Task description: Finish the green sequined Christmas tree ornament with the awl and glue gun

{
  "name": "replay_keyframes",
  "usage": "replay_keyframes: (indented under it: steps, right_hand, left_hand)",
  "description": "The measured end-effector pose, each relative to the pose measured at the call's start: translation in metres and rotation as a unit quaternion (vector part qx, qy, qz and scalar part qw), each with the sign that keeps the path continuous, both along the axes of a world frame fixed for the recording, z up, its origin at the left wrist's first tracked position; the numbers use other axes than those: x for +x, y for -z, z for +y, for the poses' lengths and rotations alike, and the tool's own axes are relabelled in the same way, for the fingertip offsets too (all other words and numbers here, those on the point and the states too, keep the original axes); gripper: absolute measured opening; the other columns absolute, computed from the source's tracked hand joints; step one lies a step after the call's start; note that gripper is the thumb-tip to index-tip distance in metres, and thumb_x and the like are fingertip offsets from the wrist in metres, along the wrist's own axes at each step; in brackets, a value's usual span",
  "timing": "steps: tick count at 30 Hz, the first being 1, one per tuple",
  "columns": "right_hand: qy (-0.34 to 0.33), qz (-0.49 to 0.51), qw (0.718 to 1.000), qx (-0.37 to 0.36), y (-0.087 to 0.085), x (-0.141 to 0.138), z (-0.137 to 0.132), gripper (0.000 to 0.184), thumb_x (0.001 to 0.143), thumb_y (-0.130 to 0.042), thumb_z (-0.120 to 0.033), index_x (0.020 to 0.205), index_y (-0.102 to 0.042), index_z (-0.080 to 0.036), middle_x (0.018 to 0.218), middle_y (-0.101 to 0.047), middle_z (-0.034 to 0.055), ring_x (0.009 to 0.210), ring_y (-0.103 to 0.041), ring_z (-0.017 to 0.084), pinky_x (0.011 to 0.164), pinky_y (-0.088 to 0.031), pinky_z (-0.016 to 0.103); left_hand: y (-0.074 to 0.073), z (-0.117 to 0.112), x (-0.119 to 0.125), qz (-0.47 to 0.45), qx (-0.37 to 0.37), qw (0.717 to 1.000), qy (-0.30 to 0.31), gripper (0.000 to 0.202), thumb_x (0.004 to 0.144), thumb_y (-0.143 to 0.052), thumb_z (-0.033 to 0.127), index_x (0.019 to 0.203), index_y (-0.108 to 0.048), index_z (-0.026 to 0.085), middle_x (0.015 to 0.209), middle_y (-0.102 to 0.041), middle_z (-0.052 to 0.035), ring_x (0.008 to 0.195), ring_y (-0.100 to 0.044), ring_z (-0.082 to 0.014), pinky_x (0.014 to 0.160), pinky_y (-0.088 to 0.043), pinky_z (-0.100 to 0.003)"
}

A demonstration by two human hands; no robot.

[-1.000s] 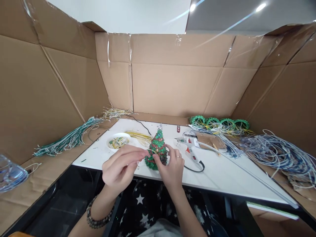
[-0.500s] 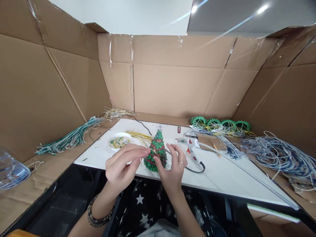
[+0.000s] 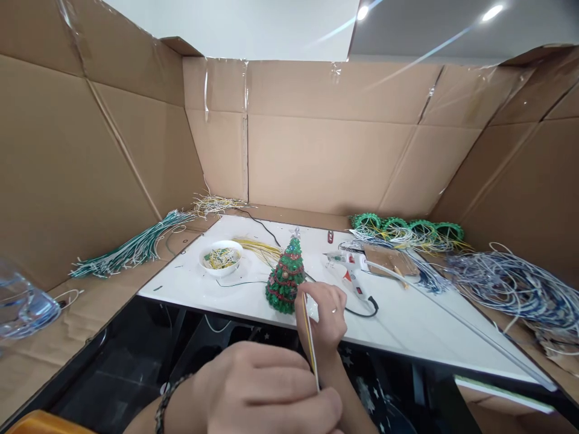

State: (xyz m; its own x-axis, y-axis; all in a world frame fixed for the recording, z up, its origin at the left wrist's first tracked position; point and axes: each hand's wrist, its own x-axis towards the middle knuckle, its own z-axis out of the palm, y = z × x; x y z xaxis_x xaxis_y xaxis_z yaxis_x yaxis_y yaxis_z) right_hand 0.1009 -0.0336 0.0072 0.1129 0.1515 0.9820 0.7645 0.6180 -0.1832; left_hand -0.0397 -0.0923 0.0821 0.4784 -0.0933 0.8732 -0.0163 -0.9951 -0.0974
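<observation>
A small green beaded Christmas tree (image 3: 286,274) with red garland and a clear topper stands upright near the table's front edge. My left hand (image 3: 266,386), close to the camera, is closed round the near end of a yellow and white wire pair (image 3: 310,340). The wires run taut up to my right hand (image 3: 323,313), whose thumb and forefinger pinch their far end beside the tree's lower right side. Whether that hand touches the tree I cannot tell. A thin dark green wire (image 3: 242,283) extends left from the tree.
A white bowl (image 3: 243,252) holds wire clippings, with yellow wires (image 3: 257,247) behind it. Right of the tree lies a glue gun (image 3: 355,277) with its cord. Green wire rings (image 3: 393,226) and a wire coil (image 3: 511,289) lie farther right; a green-white bundle (image 3: 136,244) lies left.
My left hand has come back from the tree toward the camera, drawing the wires with it. My right hand has closed from spread fingers into a pinch.
</observation>
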Motion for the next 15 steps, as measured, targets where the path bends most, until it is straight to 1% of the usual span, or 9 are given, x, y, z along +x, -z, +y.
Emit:
replay_keyframes:
  steps: [2,4,6,8,10,15]
  right_hand:
    - [-0.014,0.011,1.0,0.007,0.002,0.001,0.005,0.02,0.084,-0.063,0.001,0.096,-0.061,-0.015,0.081,-0.07,0.0042,0.078,-0.063,0.016,0.078,-0.046,0.033]
    - [-0.029,0.023,0.999,0.004,0.004,0.002,0.009,0.021,0.084,-0.062,0.001,0.096,-0.061,-0.016,0.082,-0.07,0.0036,0.079,-0.064,0.015,0.078,-0.047,0.032]
    - [-0.044,0.039,0.998,-0.004,0.007,0.003,0.013,0.021,0.085,-0.062,0.0,0.097,-0.061,-0.017,0.082,-0.07,0.0031,0.079,-0.064,0.015,0.077,-0.049,0.031]
    - [-0.055,0.052,0.997,-0.011,0.01,0.003,0.017,0.021,0.085,-0.062,-0.002,0.098,-0.061,-0.018,0.083,-0.07,0.0028,0.079,-0.064,0.015,0.076,-0.05,0.032]
    - [-0.065,0.058,0.996,-0.013,0.012,0.003,0.019,0.021,0.086,-0.062,-0.003,0.099,-0.06,-0.019,0.084,-0.071,0.0026,0.08,-0.065,0.015,0.075,-0.052,0.032]
    - [-0.082,0.048,0.995,-0.009,0.013,0.0,0.02,0.021,0.086,-0.062,-0.004,0.099,-0.06,-0.021,0.085,-0.072,0.0022,0.08,-0.067,0.016,0.074,-0.056,0.034]
  left_hand:
    - [0.007,0.004,0.006,0.067,0.029,0.997,-0.019,0.011,0.092,-0.065,0.021,0.094,-0.071,0.012,0.067,-0.07,-0.0004,0.057,-0.066,-0.0099,0.067,-0.062,-0.017]
    - [0.014,0.008,0.009,0.105,0.046,0.992,-0.058,0.007,0.088,-0.07,0.022,0.091,-0.072,0.017,0.073,-0.071,0.0001,0.063,-0.067,-0.0097,0.073,-0.062,-0.018]
    - [0.02,0.011,0.01,0.12,0.069,0.987,-0.079,0.006,0.086,-0.071,0.021,0.09,-0.073,0.017,0.081,-0.072,-0.0012,0.071,-0.068,-0.0099,0.081,-0.061,-0.019]
    - [0.025,0.012,0.01,0.13,0.099,0.983,-0.079,0.007,0.085,-0.072,0.02,0.091,-0.073,0.017,0.086,-0.073,-0.0023,0.075,-0.067,-0.0098,0.085,-0.06,-0.02]
    - [0.029,0.012,0.01,0.145,0.12,0.979,-0.082,0.008,0.084,-0.073,0.02,0.092,-0.073,0.018,0.092,-0.073,-0.0024,0.079,-0.066,-0.0095,0.085,-0.059,-0.019]
    - [0.033,0.009,0.012,0.178,0.131,0.969,-0.109,0.01,0.083,-0.074,0.018,0.094,-0.072,0.019,0.096,-0.072,-0.0017,0.082,-0.063,-0.009,0.086,-0.058,-0.018]
